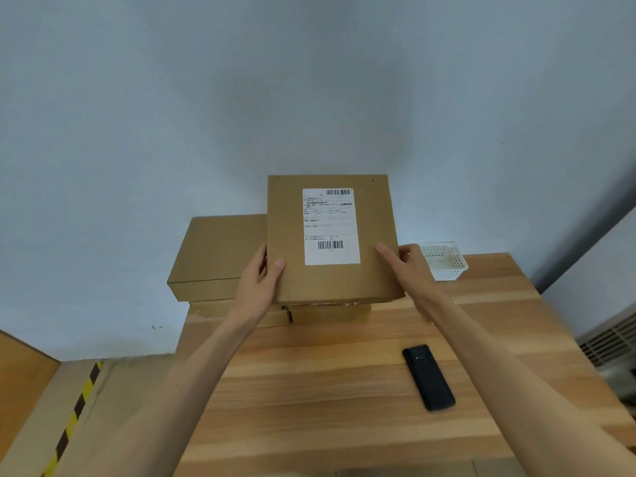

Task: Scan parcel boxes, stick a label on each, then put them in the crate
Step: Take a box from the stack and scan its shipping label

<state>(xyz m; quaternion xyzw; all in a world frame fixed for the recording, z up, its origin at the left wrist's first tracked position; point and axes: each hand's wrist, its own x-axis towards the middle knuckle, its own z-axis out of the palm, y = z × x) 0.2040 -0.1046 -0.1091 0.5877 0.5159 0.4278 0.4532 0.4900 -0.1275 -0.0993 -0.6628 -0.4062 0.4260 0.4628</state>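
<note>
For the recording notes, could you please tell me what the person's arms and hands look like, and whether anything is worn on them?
Both forearms are bare as far as the picture shows, with no sleeves in view. The left hand and the right hand wear no gloves, and no watch, bracelet or ring shows. The nails that can be seen are short and unpainted.

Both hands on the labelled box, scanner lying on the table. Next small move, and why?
Probably lower the box onto the bare wooden table and free the right hand for the black scanner. Both hands, the left hand included, grip the box's edges, its white label faces the camera, and the scanner lies untouched.
</note>
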